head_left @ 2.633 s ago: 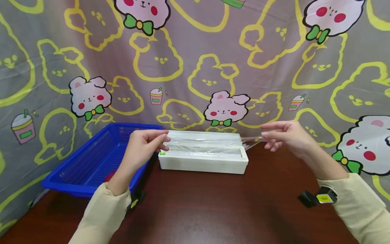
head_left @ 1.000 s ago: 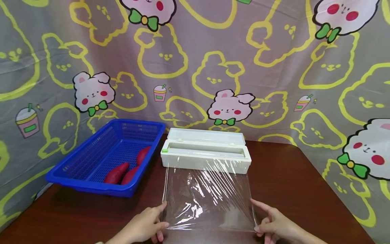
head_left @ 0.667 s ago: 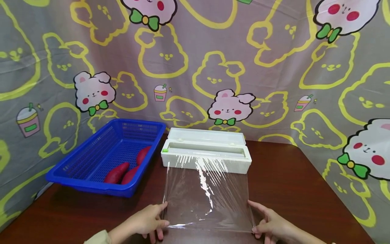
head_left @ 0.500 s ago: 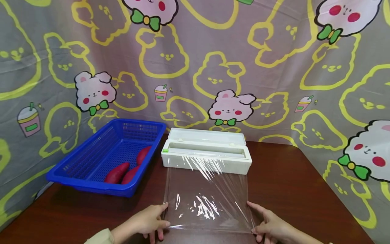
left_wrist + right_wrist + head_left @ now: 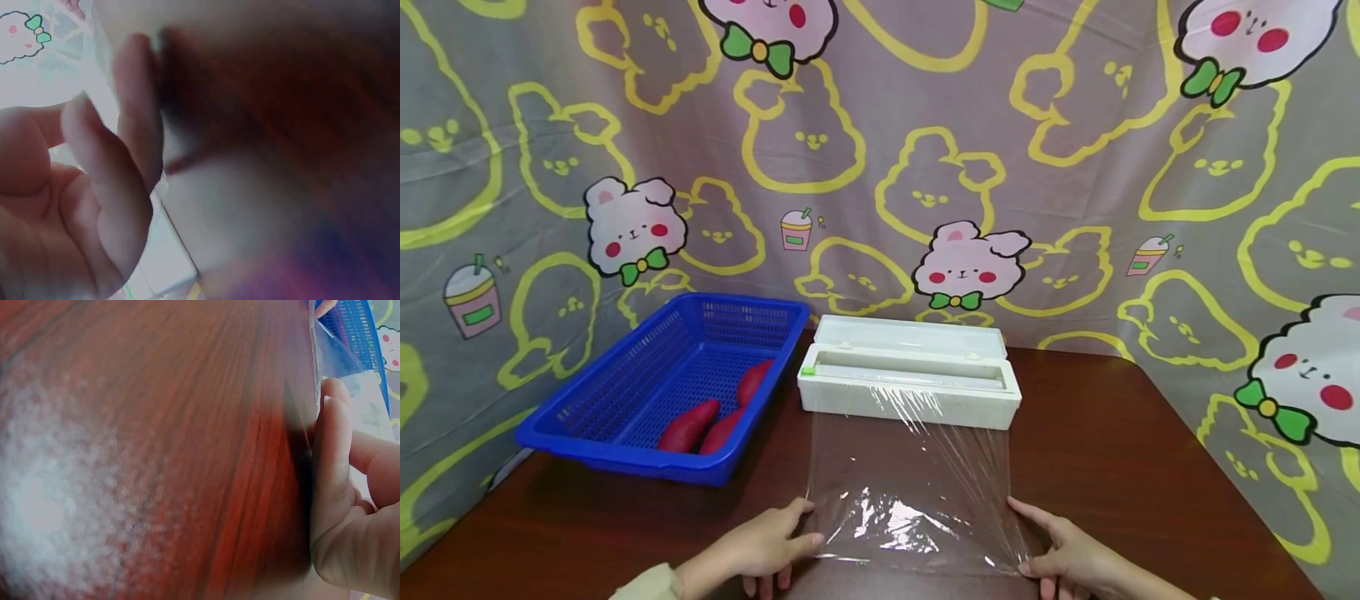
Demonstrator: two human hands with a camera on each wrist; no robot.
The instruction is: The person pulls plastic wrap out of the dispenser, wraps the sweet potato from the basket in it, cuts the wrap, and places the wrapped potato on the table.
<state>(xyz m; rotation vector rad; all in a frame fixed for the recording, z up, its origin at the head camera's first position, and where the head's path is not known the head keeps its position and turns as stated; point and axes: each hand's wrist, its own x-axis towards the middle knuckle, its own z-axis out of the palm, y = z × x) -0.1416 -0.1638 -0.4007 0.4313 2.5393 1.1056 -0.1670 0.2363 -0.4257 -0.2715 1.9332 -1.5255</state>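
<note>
A clear sheet of cling film point(image 5: 910, 475) runs from a white cling film dispenser point(image 5: 910, 404) down toward the front of the table. At its front right corner my right hand point(image 5: 1067, 554) pinches the film between thumb and fingers, index finger along the side edge. At the front left corner my left hand point(image 5: 767, 542) touches the film's edge with thumb and index finger spread apart; its other fingers point down. In the left wrist view the left fingertips stand apart. The dispenser's lid point(image 5: 910, 337) is raised, showing the roll point(image 5: 910, 377) inside.
A blue plastic basket point(image 5: 617, 454) stands at the left, holding several red sweet potatoes point(image 5: 688, 427). A green slider point(image 5: 808, 371) sits at the dispenser's left end. The brown table point(image 5: 1097, 450) meets a patterned cloth point(image 5: 880, 167) at the back.
Both hands have drawn the film forward from the dispenser and lowered it toward the table. Just now the left thumb and fingers have spread at the corner, while the right hand has barely moved.
</note>
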